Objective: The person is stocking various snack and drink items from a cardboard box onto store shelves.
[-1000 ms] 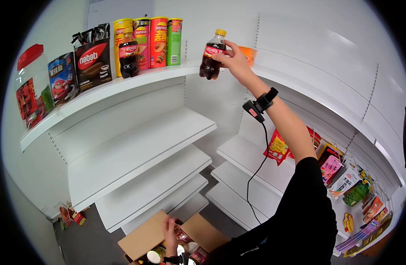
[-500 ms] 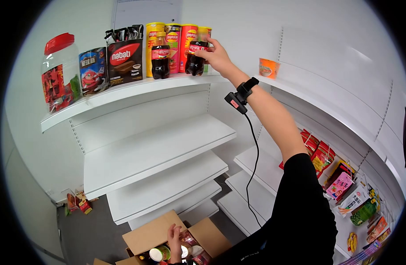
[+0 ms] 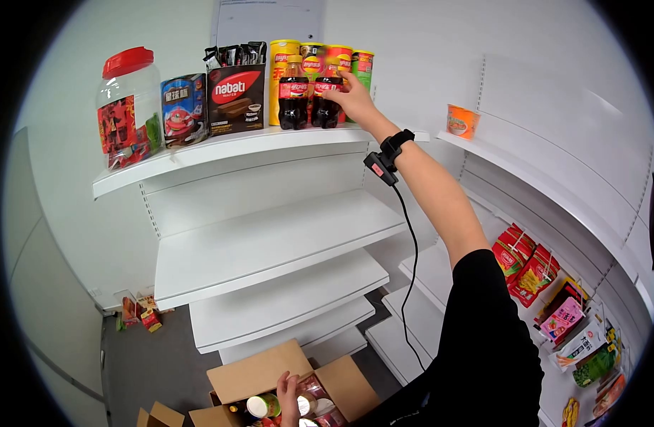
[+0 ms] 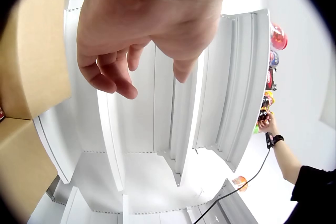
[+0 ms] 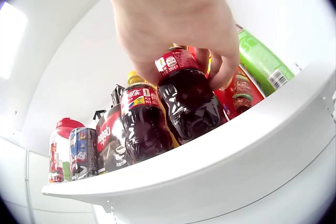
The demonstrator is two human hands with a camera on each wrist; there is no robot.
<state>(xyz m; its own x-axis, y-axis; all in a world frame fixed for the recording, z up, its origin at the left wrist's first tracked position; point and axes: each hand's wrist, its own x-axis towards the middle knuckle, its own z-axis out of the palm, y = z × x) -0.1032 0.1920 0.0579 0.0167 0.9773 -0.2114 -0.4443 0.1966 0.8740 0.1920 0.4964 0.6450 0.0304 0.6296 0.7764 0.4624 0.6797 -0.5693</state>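
On the top shelf (image 3: 234,149), my right hand (image 3: 352,98) grips a small cola bottle (image 5: 189,106) by its red label, thumb on one side and fingers on the other. A second cola bottle (image 5: 144,124) with a yellow cap stands right beside it on the left. Close behind them are several chip tubes, among them a yellow tube (image 3: 275,85) and a green tube (image 3: 362,67). My left hand (image 4: 152,24) hangs with loosely bent fingers and nothing in it. In the head view it is over an open cardboard box (image 3: 259,370) of packaged goods.
Left along the top shelf stand a nabati wafer box (image 3: 236,99), a blue snack pouch (image 3: 185,110) and a red-lidded jar (image 3: 128,107). An orange cup (image 3: 462,121) sits on the right-hand shelf. Snack bags (image 3: 533,274) hang lower right. A black cable (image 3: 410,285) trails from my right wrist.
My right hand has carried the cola bottle left across the top shelf, to beside the other bottle. The head view has turned right. My left hand stays over the box.
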